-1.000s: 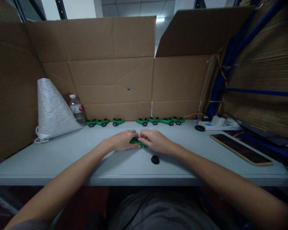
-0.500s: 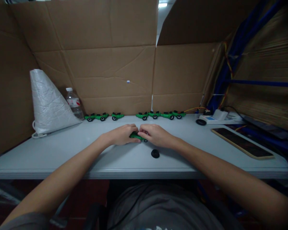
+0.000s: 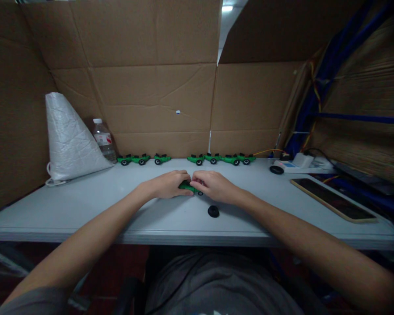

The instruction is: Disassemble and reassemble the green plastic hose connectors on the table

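Observation:
A green toy car (image 3: pixel 187 187) with a small wheel at its right end is on the white table, between my hands. My left hand (image 3: pixel 172 183) is closed around its left part, fingers behind and thumb in front. My right hand (image 3: pixel 215 186) is at the car's right end, thumb and fingers pinched together; whatever is between those fingertips is too small to make out. A round black piece (image 3: pixel 213 211) lies on the table just in front of my right hand.
Several green toy cars (image 3: pixel 195 160) stand along the cardboard wall (image 3: pixel 151 87). A silver bag (image 3: pixel 68 140) and a bottle (image 3: pixel 103 140) are at the left. A phone (image 3: pixel 331 199), a power strip (image 3: pixel 302 164) and a black disc (image 3: pixel 276 169) are at the right.
The whole view has shifted slightly, moving the scene a little to the right. Both hands keep the same position at the green car.

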`<state>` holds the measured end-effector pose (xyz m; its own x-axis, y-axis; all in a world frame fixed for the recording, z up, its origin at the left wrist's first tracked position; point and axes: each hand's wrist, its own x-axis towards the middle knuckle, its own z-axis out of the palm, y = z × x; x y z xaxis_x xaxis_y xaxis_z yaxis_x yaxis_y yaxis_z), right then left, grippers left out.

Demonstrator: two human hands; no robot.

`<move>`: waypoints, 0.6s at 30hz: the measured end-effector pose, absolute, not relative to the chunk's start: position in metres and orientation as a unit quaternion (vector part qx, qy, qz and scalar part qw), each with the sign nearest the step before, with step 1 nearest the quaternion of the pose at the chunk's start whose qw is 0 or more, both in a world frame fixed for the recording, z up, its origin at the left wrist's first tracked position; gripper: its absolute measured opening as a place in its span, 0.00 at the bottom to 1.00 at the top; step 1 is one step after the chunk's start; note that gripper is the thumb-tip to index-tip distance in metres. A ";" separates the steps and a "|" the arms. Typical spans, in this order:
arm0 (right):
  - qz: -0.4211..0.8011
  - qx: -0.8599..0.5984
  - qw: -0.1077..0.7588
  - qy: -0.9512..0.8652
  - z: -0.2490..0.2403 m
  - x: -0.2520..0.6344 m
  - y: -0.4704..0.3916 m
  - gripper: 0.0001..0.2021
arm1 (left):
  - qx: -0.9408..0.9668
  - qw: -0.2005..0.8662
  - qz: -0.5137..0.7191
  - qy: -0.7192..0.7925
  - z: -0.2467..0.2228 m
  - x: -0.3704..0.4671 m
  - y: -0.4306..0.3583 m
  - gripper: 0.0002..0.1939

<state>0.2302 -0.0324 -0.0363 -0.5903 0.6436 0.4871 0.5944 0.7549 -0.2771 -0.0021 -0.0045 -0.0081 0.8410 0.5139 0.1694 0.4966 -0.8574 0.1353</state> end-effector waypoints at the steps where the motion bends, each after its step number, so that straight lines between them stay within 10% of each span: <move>1: 0.041 -0.347 0.290 -0.891 -0.036 0.230 -0.032 0.09 | 0.959 0.043 0.100 0.264 -0.008 -0.002 -0.004 0.19; 18: 0.044 -0.358 0.285 -0.888 -0.036 0.230 -0.033 0.08 | 0.957 0.052 0.101 0.267 -0.006 -0.002 -0.007 0.18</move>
<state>0.2300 -0.0329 -0.0364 -0.5819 0.6605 0.4744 0.6110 0.7401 -0.2810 -0.0021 -0.0066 -0.0056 0.8375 0.5209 0.1651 0.4997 -0.8524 0.1541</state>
